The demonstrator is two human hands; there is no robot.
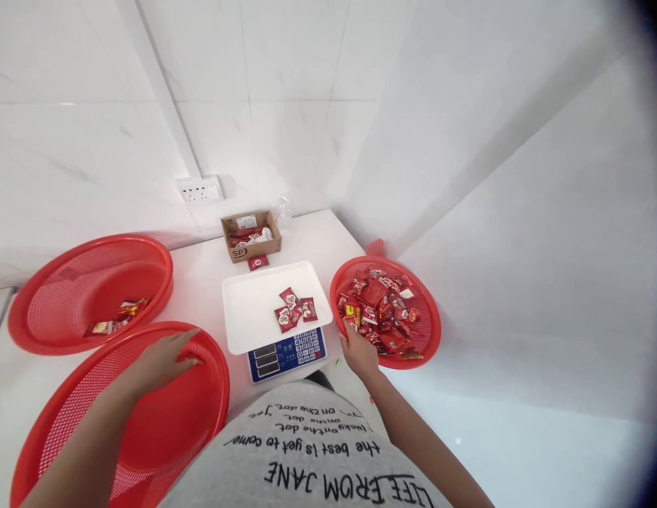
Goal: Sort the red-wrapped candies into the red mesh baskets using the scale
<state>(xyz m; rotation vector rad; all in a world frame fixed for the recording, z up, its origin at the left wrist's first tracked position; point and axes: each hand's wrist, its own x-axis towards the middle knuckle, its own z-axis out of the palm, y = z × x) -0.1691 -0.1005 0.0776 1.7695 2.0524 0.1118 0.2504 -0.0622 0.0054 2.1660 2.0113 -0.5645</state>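
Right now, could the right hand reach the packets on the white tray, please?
Probably yes: the right hand, at the right basket's rim, is near the white tray, with nothing visible blocking the packets.

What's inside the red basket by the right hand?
Inside the basket: heaped, mostly red packets, one with a yellow patch. Whatever lies beneath the top ones, including much of the basket's floor, is covered.
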